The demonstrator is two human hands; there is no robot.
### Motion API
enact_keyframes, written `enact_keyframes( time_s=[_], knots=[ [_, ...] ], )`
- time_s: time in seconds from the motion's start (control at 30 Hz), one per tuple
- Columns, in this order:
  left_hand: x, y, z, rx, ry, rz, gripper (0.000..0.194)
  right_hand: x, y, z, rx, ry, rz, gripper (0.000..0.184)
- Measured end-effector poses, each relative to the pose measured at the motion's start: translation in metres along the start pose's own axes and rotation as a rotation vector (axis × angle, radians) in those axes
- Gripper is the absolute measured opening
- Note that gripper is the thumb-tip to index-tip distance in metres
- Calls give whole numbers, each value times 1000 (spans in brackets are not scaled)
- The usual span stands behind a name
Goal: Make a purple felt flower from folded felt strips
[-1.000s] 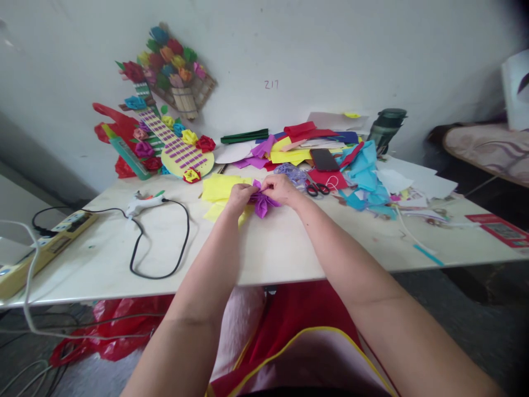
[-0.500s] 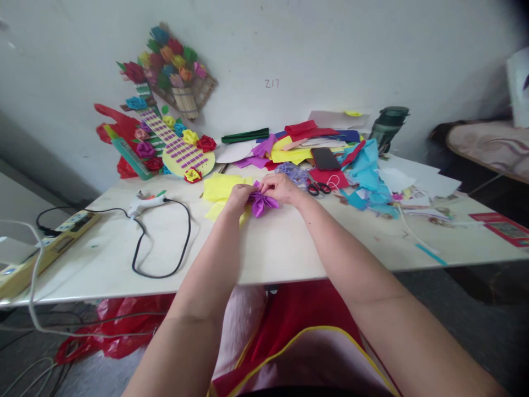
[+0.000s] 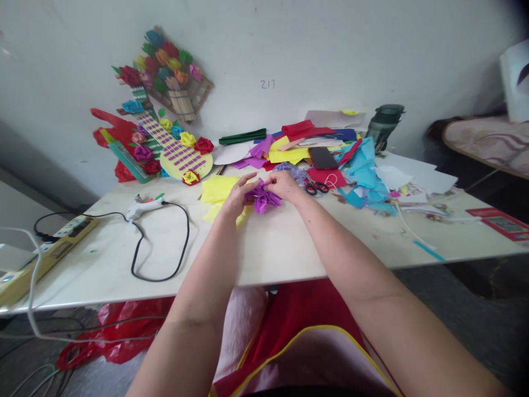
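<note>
A purple crepe-paper flower (image 3: 266,202) is held just above the table, its petals fanned toward me. My right hand (image 3: 283,186) pinches it from the right, thumb and fingers closed at the upper edge. At the flower's left side, my left hand (image 3: 238,194) has its fingers stretched and apart, against or close to the petals. Yellow crepe paper (image 3: 217,190) lies flat beneath and beside the left hand. Just behind the right hand is a tangle of light purple string (image 3: 291,170). Black-handled scissors (image 3: 317,188) rest right of that hand.
A white glue gun (image 3: 144,208) with a looped black cord lies left, near a power strip (image 3: 68,242). Behind stand a flower-trimmed paper guitar (image 3: 185,160) and a green glue bottle (image 3: 128,160). Coloured paper, a phone (image 3: 323,158), blue crepe (image 3: 366,171) and a dark bottle (image 3: 384,127) fill the back right.
My left fingers have loosened from a pinch and spread out. The flower has turned slightly, its petals looking more ruffled. My right hand keeps its pinch.
</note>
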State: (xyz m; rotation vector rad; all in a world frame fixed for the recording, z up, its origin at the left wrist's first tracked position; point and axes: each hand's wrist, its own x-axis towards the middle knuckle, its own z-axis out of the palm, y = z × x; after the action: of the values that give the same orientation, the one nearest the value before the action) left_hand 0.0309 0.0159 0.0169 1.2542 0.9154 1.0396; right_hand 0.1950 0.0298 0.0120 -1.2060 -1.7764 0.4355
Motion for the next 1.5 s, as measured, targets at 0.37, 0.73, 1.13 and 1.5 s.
enact_keyframes(
  time_s=[0.37,0.73,1.13,1.5],
  knots=[
    [6,-8,2,170,5,26,44,-3,-11,-6,-37,-1,102,7],
    [10,-13,-1,249,46,85,37,-3,-12,-6,-98,-16,114,7],
    [10,-13,-2,222,-7,73,34,-5,-5,-11,-51,-213,-117,23],
    [4,-8,0,266,-61,57,32,-5,0,-17,-44,-304,-225,22]
  ],
)
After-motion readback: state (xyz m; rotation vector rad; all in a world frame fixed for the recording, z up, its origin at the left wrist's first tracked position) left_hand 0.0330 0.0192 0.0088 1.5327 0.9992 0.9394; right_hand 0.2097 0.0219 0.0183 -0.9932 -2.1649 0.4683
